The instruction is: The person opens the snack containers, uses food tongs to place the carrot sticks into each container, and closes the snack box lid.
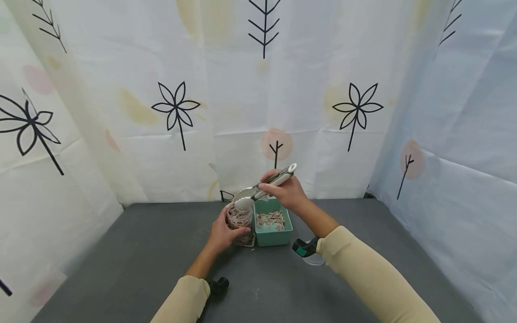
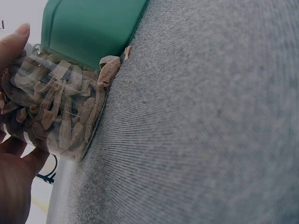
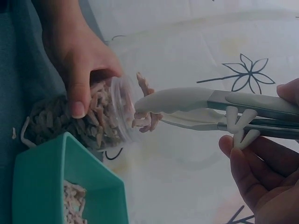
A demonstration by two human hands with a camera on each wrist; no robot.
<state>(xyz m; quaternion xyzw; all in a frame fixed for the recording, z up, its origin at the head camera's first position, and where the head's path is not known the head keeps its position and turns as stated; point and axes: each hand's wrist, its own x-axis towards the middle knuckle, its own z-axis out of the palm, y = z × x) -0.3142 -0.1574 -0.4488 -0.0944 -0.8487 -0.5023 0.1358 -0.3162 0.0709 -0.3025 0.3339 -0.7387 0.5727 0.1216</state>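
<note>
My left hand [image 1: 223, 232] grips a clear plastic jar [image 2: 56, 100] packed with pale brown dried strips, thumb on one side and fingers on the other. In my right hand [image 1: 287, 190] is a pair of white and grey tongs [image 3: 201, 103]. The tong heads are at the jar's open mouth, with several strips [image 3: 145, 122] between or against them. Beside the jar, on its right in the head view, stands a green rectangular bin [image 1: 274, 238] with a layer of the same strips [image 1: 271, 220] in it.
A round clear lid [image 1: 314, 260] lies on the grey table [image 1: 258, 291] under the right wrist. Loose strips [image 2: 110, 70] lie by the jar's base next to the bin. A patterned white curtain [image 1: 250, 98] hangs behind the table and at both sides.
</note>
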